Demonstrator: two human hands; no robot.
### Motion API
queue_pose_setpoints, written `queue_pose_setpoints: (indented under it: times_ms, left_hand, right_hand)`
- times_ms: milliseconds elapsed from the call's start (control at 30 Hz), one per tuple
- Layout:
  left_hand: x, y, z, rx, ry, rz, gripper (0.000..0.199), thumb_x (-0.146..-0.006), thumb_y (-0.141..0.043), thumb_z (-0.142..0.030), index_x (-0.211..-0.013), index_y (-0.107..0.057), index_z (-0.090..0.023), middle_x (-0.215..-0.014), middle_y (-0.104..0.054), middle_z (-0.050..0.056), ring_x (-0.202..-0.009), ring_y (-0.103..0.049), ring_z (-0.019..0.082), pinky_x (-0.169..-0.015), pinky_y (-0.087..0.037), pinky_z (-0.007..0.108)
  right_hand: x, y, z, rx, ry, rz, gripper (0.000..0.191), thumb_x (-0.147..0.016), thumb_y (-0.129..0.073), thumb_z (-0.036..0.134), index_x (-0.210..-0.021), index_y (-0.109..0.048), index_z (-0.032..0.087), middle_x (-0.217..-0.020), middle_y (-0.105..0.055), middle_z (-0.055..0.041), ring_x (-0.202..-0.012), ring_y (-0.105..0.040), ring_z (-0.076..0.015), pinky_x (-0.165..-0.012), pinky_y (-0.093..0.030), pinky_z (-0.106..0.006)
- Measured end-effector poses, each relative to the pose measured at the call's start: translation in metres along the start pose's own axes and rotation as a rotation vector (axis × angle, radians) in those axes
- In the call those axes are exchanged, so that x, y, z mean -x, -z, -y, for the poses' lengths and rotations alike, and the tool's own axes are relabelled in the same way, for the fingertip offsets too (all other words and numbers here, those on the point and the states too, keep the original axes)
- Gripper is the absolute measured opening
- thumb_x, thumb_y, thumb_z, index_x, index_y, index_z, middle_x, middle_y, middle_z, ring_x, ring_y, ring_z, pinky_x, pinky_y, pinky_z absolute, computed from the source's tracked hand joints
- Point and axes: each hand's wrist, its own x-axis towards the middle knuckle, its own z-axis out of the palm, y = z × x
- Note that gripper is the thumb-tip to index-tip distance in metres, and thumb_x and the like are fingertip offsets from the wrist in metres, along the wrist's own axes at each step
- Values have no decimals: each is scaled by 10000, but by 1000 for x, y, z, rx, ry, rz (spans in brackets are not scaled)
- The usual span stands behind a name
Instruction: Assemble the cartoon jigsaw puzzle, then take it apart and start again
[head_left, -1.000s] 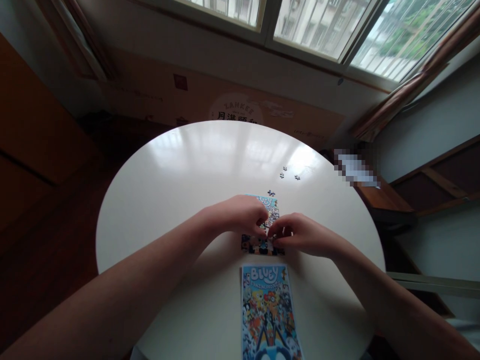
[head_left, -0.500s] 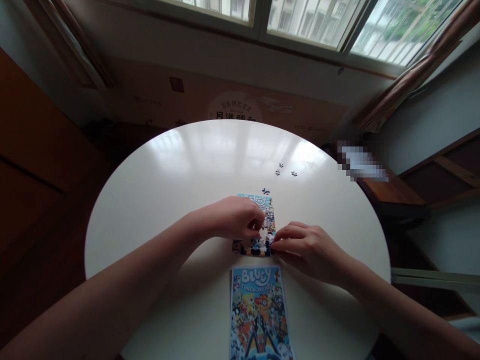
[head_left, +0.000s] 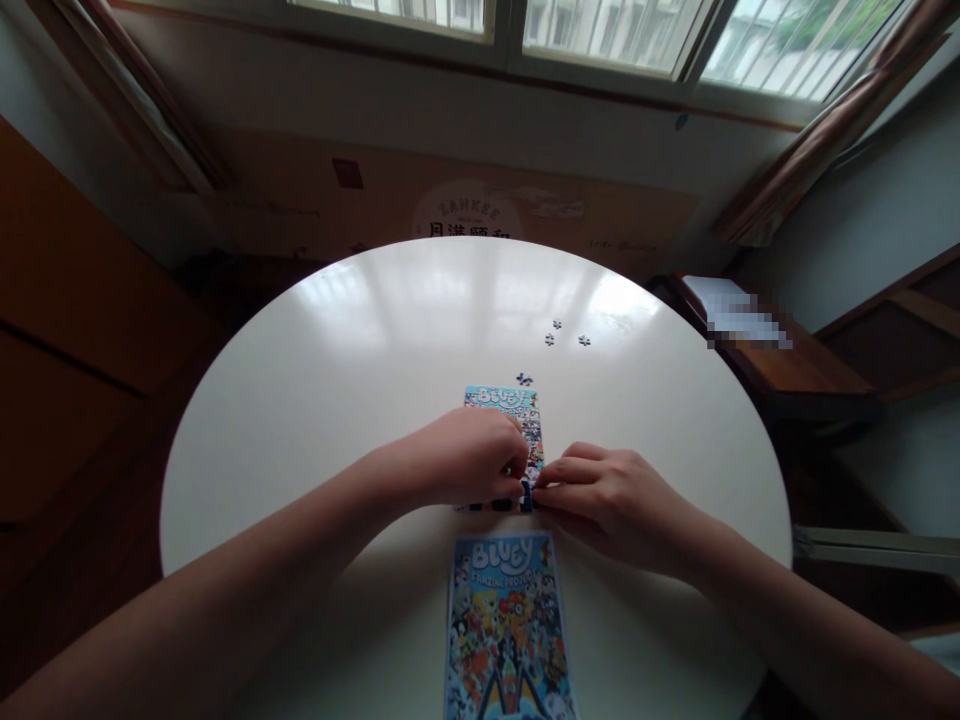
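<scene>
Jigsaw puzzle (head_left: 504, 398), small, rectangular, multicoloured, w/ sky-blue top & "BLUEY" lettering: flat on glossy white round-edged table (head_left: 300, 420), between both hands. Bare left hand (head_left: 474, 455) over its lower half, thumb & fingers bent inward, almost closed; whether w/ a piece in the pinch, can't tell. Top & right side, where visible, apparently joined; so prob. well along, most pcs in place. Nearer the body, apart from puzzle, flat, mostly blue printed sheet (head_left: 506, 610) w/ same lettering. Just beyond puzzle's top edge, dark-blue knobbed loose pc (head_left: 524, 379), poss. two linked; farther off, toward right, three small greyish loose pcs (head_left: 550, 340). Apparently left to fit: those, plus whatever at left fingertips. Bare right hand (head_left: 611, 495) at lower right edge, fingers together, gently bent, tips at border; any hold, can't tell. Hidden: puzzle's lower left & centre. Cut off: sheet's bottom. Too small: prints on loose pcs. Unclear: right thumb.
</scene>
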Motion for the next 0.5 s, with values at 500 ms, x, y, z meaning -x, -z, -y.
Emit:
queue_pose_setpoints:
  times_ms: [500]
  left_hand:
    - [-3, 0, -5, 173, 189, 76, 110, -728, -628, -235, -708, -728, -194, -649, -663, 16, -593, -517, 133, -543, -324, 269]
  right_hand:
    - [3, 1, 3, 137, 50, 23, 221, -1012, -526, 286, -1170, -670, 340, -1074, -696, 4, -913, -595, -149, -714, -417, -264]
